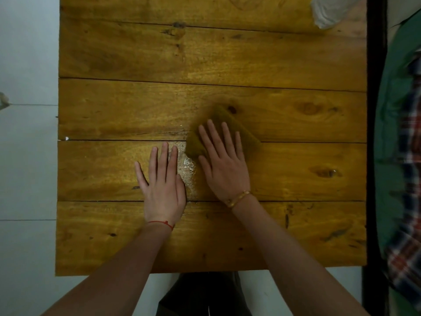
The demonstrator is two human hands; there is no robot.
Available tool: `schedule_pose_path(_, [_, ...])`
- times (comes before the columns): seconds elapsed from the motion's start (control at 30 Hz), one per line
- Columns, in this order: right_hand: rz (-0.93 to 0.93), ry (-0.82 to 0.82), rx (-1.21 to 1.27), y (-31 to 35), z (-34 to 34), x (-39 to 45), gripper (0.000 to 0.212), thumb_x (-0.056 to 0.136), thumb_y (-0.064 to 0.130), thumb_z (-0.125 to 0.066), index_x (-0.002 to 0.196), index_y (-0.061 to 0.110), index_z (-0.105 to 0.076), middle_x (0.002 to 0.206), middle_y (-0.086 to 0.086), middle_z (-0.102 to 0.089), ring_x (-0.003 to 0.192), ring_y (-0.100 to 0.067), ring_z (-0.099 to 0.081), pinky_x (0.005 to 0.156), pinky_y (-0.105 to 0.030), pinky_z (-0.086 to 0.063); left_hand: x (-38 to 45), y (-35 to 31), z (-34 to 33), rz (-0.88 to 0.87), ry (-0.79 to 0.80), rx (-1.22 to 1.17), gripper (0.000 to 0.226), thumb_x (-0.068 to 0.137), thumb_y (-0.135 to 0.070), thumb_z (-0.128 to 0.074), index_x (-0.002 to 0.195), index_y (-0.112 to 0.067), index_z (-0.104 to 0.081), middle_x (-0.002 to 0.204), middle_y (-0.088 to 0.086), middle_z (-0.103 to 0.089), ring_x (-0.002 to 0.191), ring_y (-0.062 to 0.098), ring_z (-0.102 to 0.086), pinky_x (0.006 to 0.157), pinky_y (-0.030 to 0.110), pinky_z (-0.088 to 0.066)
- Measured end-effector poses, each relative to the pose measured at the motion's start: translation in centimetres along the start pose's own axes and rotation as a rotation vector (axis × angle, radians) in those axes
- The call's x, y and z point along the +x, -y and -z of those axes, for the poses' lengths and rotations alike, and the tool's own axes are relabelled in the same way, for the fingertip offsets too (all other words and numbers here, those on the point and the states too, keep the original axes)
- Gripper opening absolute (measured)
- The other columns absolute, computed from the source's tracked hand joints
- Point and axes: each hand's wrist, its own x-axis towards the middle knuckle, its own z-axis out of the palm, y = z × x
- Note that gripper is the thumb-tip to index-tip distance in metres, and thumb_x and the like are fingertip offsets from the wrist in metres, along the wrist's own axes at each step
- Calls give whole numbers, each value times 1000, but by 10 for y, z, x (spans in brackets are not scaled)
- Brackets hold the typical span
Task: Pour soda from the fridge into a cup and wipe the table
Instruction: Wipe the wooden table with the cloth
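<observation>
Head view, looking straight down on a wooden plank table.

Right hand lay flat on an olive-brown cloth, fingers straight and slightly spread, palm pressing the cloth to the table. No curl of the fingers round the cloth; the grip was fully open, the hand simply bearing down on it. The cloth sat near the middle of the table, across a seam between two planks, its far corner showing beyond the fingertips. A gold bracelet was on the right wrist.

Left hand lay flat on bare wood just beside the right, fingers straight and together, holding nothing. A red thread circled the left wrist.

Between the two hands a wet, shiny patch showed on the table surface, touching the near edge of the cloth.

At the far right corner of the table, a pale crumpled object, cut off by the frame; could not tell what it was. Plaid fabric lay to the right, off the table.
</observation>
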Motion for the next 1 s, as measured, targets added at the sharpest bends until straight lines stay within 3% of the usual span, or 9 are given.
schedule_pose_path(0.13, [-244,-44,-37,-45,8,9,60,101,45,-21,155,25,-5,163,2,0,150,-26,4,121,-51,-5,0,0,1,-1,10,1,60,99,-25,-27,157,-17,-14,166,1,-7,153,22,-3,118,63,-6])
schedule_pose_path(0.27, [-442,-129,54,-40,17,74,60,101,44,-19,155,23,-4,163,-1,0,150,-30,4,120,-54,0,1,0,1,-2,24,21,60,99,-26,-25,157,-17,-12,166,1,-6,153,22,-2,118,64,-6])
schedule_pose_path(0.37, [-292,-108,40,-8,10,88,60,100,45,-20,155,23,-5,163,-1,-1,150,-30,4,120,-53,1,0,1,0,-4,12,24,60,99,-25,-27,157,-17,-13,166,1,-7,153,22,-3,118,64,-6])
schedule_pose_path(0.53, [9,-3,11,10,4,24,58,102,45,-24,155,27,-7,163,3,-1,150,-24,6,121,-49,-5,1,1,0,-1,19,35,62,99,-24,-31,157,-17,-13,166,1,-6,153,22,-3,118,63,-6])
schedule_pose_path(0.7, [-168,-23,-65,-50,14,23,60,101,46,-21,155,27,-3,163,3,1,150,-27,5,120,-52,-5,1,0,1,-4,26,35,61,98,-26,-27,157,-17,-12,166,1,-5,153,23,-3,118,64,-6])
schedule_pose_path(0.83, [-361,-90,25,-47,19,73,60,101,46,-19,155,25,-2,163,0,2,149,-31,6,119,-54,1,1,0,1,-4,24,37,61,99,-26,-26,157,-17,-12,166,1,-5,153,23,-2,118,64,-6])
schedule_pose_path(0.9, [-355,-95,43,-26,16,82,60,100,45,-20,155,25,-2,163,0,3,149,-32,7,119,-54,3,0,0,1,-7,20,23,60,99,-25,-27,157,-17,-13,166,1,-6,153,22,-2,118,63,-5])
schedule_pose_path(1.0, [-174,-63,36,6,6,63,59,101,46,-21,155,27,-5,163,2,1,149,-29,8,120,-53,2,-1,1,0,-10,10,19,61,99,-24,-28,157,-17,-12,166,0,-5,153,22,-1,118,63,-4])
